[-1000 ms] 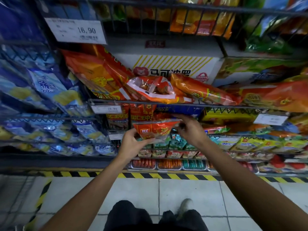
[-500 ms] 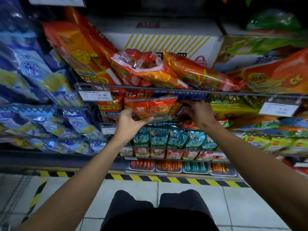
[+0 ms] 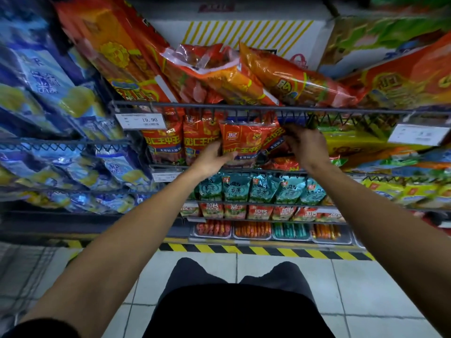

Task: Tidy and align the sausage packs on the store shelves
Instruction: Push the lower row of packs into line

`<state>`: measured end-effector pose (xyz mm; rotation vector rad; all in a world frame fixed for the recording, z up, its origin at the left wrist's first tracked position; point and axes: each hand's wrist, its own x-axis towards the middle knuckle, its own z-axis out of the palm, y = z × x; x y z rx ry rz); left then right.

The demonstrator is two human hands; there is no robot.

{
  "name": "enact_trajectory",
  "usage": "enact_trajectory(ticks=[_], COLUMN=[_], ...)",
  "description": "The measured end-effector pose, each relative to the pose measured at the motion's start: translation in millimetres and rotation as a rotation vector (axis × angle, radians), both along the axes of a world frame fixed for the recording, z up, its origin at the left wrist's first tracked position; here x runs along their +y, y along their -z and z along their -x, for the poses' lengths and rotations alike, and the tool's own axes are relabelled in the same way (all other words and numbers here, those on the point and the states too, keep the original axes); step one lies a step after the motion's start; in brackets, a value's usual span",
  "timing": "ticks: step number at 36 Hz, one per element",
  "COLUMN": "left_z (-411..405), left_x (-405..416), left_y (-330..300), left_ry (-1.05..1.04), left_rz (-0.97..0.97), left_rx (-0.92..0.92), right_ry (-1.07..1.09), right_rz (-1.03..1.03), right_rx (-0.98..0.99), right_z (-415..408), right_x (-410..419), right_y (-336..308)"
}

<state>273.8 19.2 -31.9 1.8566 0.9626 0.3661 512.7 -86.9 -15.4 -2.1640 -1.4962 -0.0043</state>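
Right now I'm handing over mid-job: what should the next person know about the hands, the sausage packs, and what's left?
Left hand grips the red sausage pack upright at the shelf front, beside two standing red packs.
Right hand reaches behind that pack under the wire rail; what it holds is hidden.
Done: two packs stand in line.
Left: seat this pack level with them; big orange bags above lie jumbled.

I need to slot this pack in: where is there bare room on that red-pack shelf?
Little shows. The left hand holds the red sausage pack beside two upright red packs. The right hand reaches into the dark gap right of it, bordered by yellow packs. Everywhere else is crowded.
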Motion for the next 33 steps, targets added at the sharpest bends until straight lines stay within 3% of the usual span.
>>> enact_trajectory(ticks=[4,6,8,12,17,23,26,30,33], left_z=[-2.7,-2.4,-1.5,-0.6,3.4,13.4,29.2,48.5,58.2], left_x=[2.2,3.2,3.0,-3.7,-12.9,-22.8,-21.7,-11.5,-8.1], left_y=[3.3,4.8,7.9,14.7,29.6,30.3,31.5,35.9,41.5], left_ry=[0.021,0.03,0.014,-0.055,-0.231,-0.36,-0.304,-0.137,-0.022], left_rz=[-0.028,-0.036,-0.044,-0.072,-0.158,-0.28,-0.375,-0.651,-0.703], left_rx=[0.058,0.076,0.068,-0.023,-0.159,-0.245,-0.221,-0.097,-0.025], right_ry=[0.056,0.112,0.156,0.106,-0.029,0.0,-0.031,-0.063,-0.076], right_rz=[0.013,-0.035,-0.123,-0.348,-0.08,0.208,0.307,0.328,0.326], right_rx=[0.063,0.249,0.425,0.459,0.437,0.08,0.144,0.226,0.288], right_z=[6.1,9.9,19.5,55.2,84.9,77.8,65.4,61.4,69.2], right_x=[-0.5,1.3,-3.0,-31.3,-36.1,5.1,20.8,30.9,33.2], right_y=[-3.2,-8.6,-13.1,-14.0,12.6,16.9,11.3,11.1,10.5])
